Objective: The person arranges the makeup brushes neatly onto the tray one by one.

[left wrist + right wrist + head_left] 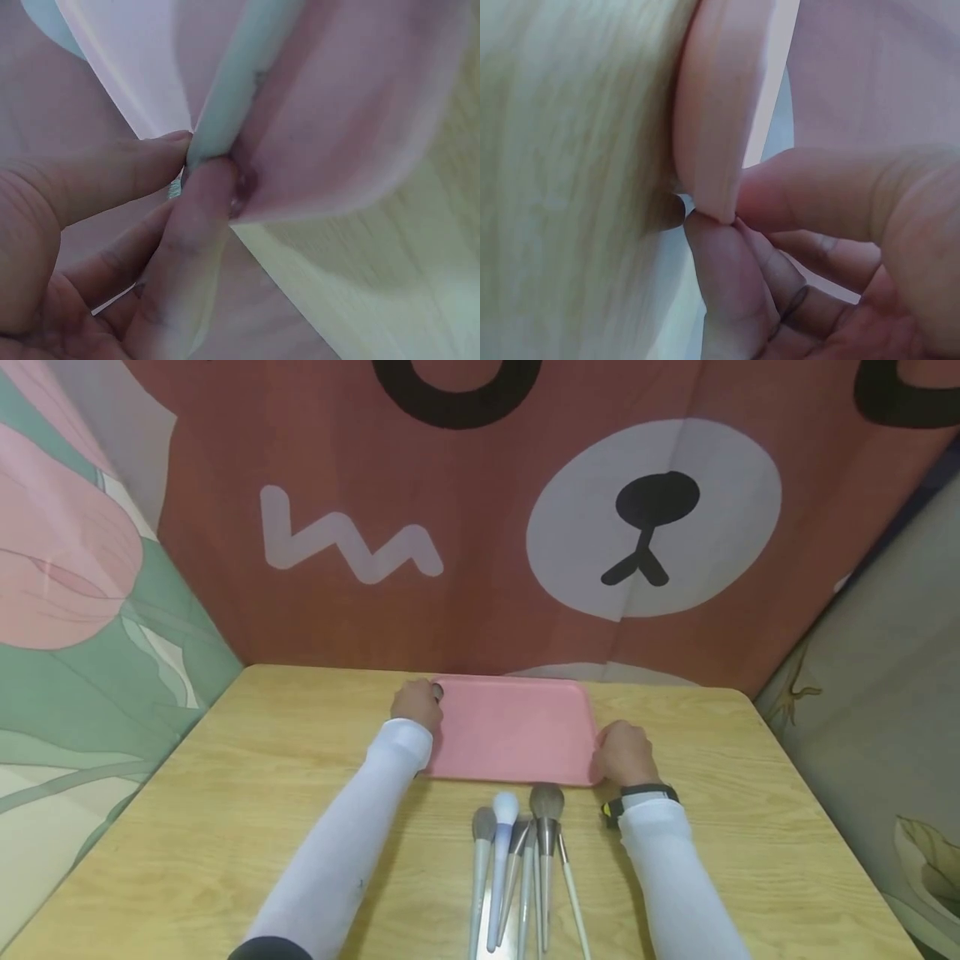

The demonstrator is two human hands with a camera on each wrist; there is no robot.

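A pink rectangular tray [513, 731] lies at the far side of the table. At its left edge my left hand [417, 706] pinches a makeup brush; the pale green handle [240, 82] shows between thumb and finger in the left wrist view, over the tray's pink surface. Most of that brush is hidden by the hand in the head view. The right hand [626, 752] grips the tray's right rim [724, 112] with thumb and fingers. Nearer me, between the forearms, lie several makeup brushes [505, 860] with heads pointing away, some overlapping.
The wooden table [300, 760] has rounded far corners. A brown cloth with a printed bear face [652, 527] hangs right behind its far edge. Patterned cloths [67, 610] hang at both sides. A dark band [648, 791] is around the right wrist.
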